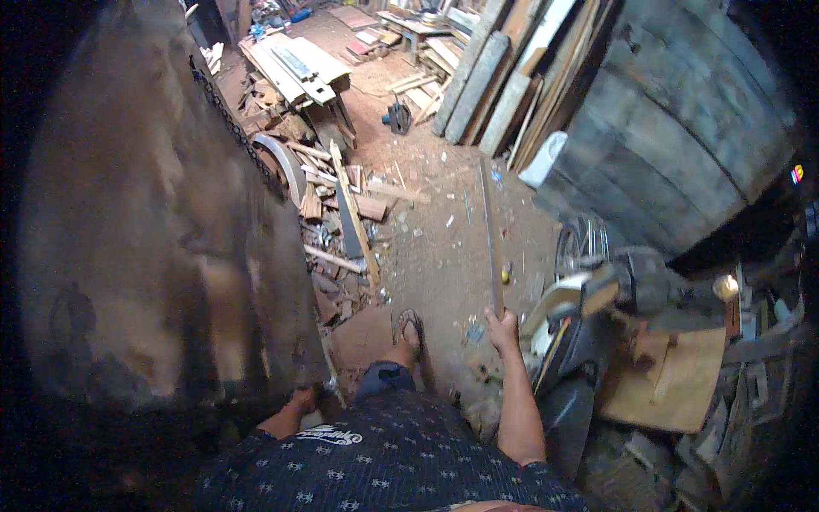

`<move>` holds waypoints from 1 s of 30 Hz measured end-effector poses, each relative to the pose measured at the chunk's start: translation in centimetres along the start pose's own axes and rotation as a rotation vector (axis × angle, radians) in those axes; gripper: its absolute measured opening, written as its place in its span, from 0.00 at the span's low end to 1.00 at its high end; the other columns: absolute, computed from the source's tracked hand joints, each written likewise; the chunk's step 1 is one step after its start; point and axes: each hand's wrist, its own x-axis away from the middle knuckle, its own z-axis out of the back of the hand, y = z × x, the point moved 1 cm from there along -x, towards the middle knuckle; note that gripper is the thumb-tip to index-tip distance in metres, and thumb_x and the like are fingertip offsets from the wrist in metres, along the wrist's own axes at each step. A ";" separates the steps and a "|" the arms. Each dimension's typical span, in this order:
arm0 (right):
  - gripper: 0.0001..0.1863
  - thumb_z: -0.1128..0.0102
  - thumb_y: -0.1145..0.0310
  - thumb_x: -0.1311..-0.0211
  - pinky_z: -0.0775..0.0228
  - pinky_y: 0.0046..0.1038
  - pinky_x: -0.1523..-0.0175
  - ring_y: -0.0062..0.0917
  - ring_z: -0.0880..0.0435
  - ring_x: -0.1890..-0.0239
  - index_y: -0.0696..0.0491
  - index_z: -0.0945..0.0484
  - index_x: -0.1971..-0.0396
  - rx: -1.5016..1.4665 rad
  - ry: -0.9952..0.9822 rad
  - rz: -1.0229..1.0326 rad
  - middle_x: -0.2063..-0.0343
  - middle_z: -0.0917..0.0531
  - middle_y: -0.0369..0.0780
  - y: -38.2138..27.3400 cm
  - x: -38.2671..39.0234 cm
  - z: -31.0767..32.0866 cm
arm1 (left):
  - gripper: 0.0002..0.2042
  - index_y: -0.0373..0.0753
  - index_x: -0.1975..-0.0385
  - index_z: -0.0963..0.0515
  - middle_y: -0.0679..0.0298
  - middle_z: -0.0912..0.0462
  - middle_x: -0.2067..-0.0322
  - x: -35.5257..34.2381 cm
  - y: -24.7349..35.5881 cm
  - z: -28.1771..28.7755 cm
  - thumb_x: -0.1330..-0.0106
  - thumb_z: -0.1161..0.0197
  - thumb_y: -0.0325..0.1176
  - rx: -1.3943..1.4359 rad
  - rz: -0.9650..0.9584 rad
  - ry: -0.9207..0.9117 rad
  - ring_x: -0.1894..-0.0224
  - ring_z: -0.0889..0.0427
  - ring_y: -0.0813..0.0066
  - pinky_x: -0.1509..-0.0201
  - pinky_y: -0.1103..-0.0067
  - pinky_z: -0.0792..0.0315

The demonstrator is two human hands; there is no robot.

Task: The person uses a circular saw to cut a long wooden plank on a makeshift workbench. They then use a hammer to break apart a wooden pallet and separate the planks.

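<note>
Dark Cloth, Pale Motifs, Brown All Round!

And it's a near-black shirt [375,456], sprinkled with small whitish motifs, above dark blue shorts [386,378]! Brown on the long strip [491,230], dark blotches over the brown panel [145,256], grey-blue boards [657,128] opposite, pale cream planks [286,64], and a tan sheet [682,375]!

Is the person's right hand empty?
No, the right hand is closed around a long, narrow strip that extends forward above the floor.
</note>
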 end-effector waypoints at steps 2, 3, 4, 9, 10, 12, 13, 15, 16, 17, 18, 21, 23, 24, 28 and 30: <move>0.14 0.34 0.61 0.38 0.31 0.30 0.69 0.21 0.24 0.76 0.59 0.19 0.67 0.090 0.010 0.012 0.77 0.20 0.34 -0.2 -7.1 -1.5 | 0.16 0.39 0.57 0.20 0.60 0.17 0.65 -2.3 0.1 -0.8 0.33 0.39 0.46 0.043 0.089 0.027 0.66 0.19 0.67 0.62 0.68 0.25; 0.15 0.34 0.61 0.39 0.32 0.30 0.71 0.21 0.24 0.77 0.60 0.20 0.66 0.219 0.038 0.014 0.77 0.20 0.35 1.7 -10.8 -1.1 | 0.17 0.39 0.57 0.20 0.59 0.17 0.65 -3.3 1.6 -1.9 0.33 0.39 0.47 0.038 0.115 0.013 0.66 0.19 0.66 0.62 0.68 0.25; 0.16 0.34 0.61 0.39 0.32 0.31 0.72 0.22 0.25 0.78 0.62 0.20 0.66 0.347 0.071 0.014 0.77 0.19 0.36 3.5 -14.4 -0.8 | 0.18 0.38 0.57 0.20 0.59 0.16 0.65 -5.1 4.4 -3.4 0.33 0.39 0.48 0.031 0.107 0.002 0.65 0.19 0.66 0.61 0.67 0.25; 0.24 0.30 0.64 0.45 0.27 0.34 0.65 0.29 0.21 0.65 0.63 0.24 0.54 0.061 0.133 -0.318 0.65 0.19 0.41 9.0 -23.9 0.4 | 0.22 0.35 0.57 0.20 0.57 0.16 0.63 -14.0 25.5 -10.5 0.33 0.42 0.51 0.052 -0.263 -0.087 0.62 0.18 0.64 0.57 0.67 0.25; 0.20 0.31 0.62 0.44 0.29 0.37 0.66 0.29 0.24 0.70 0.63 0.25 0.63 0.074 0.149 -0.242 0.72 0.22 0.40 7.0 -25.2 -1.2 | 0.23 0.34 0.57 0.20 0.57 0.16 0.63 -15.8 31.4 -10.5 0.33 0.42 0.52 0.103 -0.447 -0.082 0.61 0.18 0.63 0.56 0.66 0.25; 0.17 0.35 0.61 0.44 0.32 0.38 0.67 0.29 0.29 0.77 0.61 0.27 0.69 0.079 0.044 -0.369 0.77 0.27 0.37 -0.7 -25.8 -3.2 | 0.22 0.34 0.53 0.21 0.56 0.14 0.62 -17.2 42.8 -7.4 0.33 0.41 0.49 -0.200 -0.663 -0.016 0.61 0.16 0.62 0.55 0.67 0.25; 0.18 0.33 0.63 0.45 0.32 0.37 0.69 0.29 0.29 0.79 0.60 0.29 0.65 0.041 0.227 -0.382 0.74 0.26 0.38 3.5 -26.1 1.5 | 0.21 0.34 0.50 0.21 0.56 0.14 0.64 -9.0 55.4 -13.1 0.31 0.40 0.47 -0.058 -0.833 -0.117 0.63 0.16 0.63 0.54 0.69 0.24; 0.21 0.31 0.66 0.48 0.29 0.37 0.67 0.31 0.25 0.78 0.62 0.29 0.61 0.116 0.126 -0.355 0.71 0.22 0.41 3.6 -30.9 -0.6 | 0.21 0.34 0.50 0.21 0.55 0.14 0.61 -10.9 63.7 -10.9 0.30 0.41 0.47 0.098 -0.878 -0.073 0.58 0.15 0.64 0.51 0.70 0.24; 0.22 0.29 0.67 0.50 0.28 0.37 0.66 0.32 0.23 0.78 0.62 0.28 0.60 0.171 0.145 -0.356 0.70 0.20 0.42 4.8 -32.9 -0.1 | 0.21 0.34 0.49 0.22 0.55 0.15 0.58 -9.4 69.2 -11.6 0.30 0.40 0.47 0.073 -0.940 -0.063 0.55 0.16 0.66 0.50 0.72 0.24; 0.22 0.28 0.67 0.51 0.27 0.37 0.65 0.33 0.21 0.77 0.62 0.26 0.60 0.258 0.209 -0.361 0.70 0.19 0.43 7.3 -35.7 1.2 | 0.22 0.34 0.47 0.22 0.54 0.15 0.56 -6.6 74.9 -12.9 0.30 0.40 0.47 0.052 -1.013 -0.077 0.52 0.17 0.68 0.49 0.74 0.24; 0.22 0.27 0.67 0.51 0.26 0.37 0.64 0.34 0.20 0.76 0.62 0.24 0.61 0.341 0.242 -0.363 0.70 0.18 0.45 8.4 -39.0 1.1 | 0.22 0.34 0.47 0.22 0.54 0.15 0.55 -5.0 78.9 -13.6 0.30 0.40 0.47 0.054 -1.059 -0.063 0.52 0.17 0.68 0.49 0.74 0.24; 0.19 0.26 0.65 0.52 0.24 0.38 0.61 0.36 0.16 0.72 0.62 0.18 0.65 0.257 -0.080 -0.377 0.72 0.15 0.46 -2.2 -46.5 -4.4 | 0.23 0.36 0.45 0.23 0.55 0.16 0.52 -3.9 83.9 -13.9 0.30 0.41 0.48 -0.064 -1.071 -0.011 0.51 0.17 0.65 0.46 0.73 0.25; 0.18 0.27 0.62 0.52 0.24 0.38 0.61 0.37 0.14 0.69 0.61 0.16 0.68 0.536 -0.117 -0.298 0.74 0.15 0.49 -8.6 -54.0 -7.3 | 0.23 0.36 0.45 0.23 0.55 0.17 0.50 -3.5 87.2 -15.8 0.30 0.41 0.49 -0.016 -1.003 -0.133 0.50 0.17 0.63 0.45 0.72 0.25; 0.19 0.28 0.61 0.51 0.24 0.39 0.60 0.38 0.14 0.68 0.61 0.17 0.67 0.563 -0.187 -0.232 0.74 0.15 0.52 -10.1 -58.3 -7.8 | 0.24 0.34 0.45 0.24 0.51 0.17 0.52 -4.1 89.5 -17.1 0.29 0.41 0.49 -0.065 -1.064 -0.148 0.50 0.17 0.60 0.45 0.69 0.24; 0.21 0.33 0.56 0.46 0.24 0.43 0.60 0.45 0.13 0.64 0.59 0.16 0.62 0.738 -0.417 0.025 0.70 0.15 0.54 -16.0 -77.5 -13.5 | 0.24 0.34 0.48 0.22 0.50 0.16 0.53 -6.8 95.1 -20.4 0.31 0.39 0.49 -0.070 -0.960 -0.111 0.52 0.16 0.58 0.46 0.69 0.24; 0.21 0.34 0.55 0.45 0.23 0.44 0.57 0.48 0.14 0.61 0.58 0.17 0.61 0.838 -0.493 0.203 0.68 0.15 0.55 -24.3 -83.9 -17.3 | 0.23 0.34 0.50 0.21 0.49 0.16 0.55 -6.7 98.5 -20.1 0.32 0.38 0.49 -0.077 -1.033 -0.053 0.53 0.16 0.58 0.48 0.68 0.24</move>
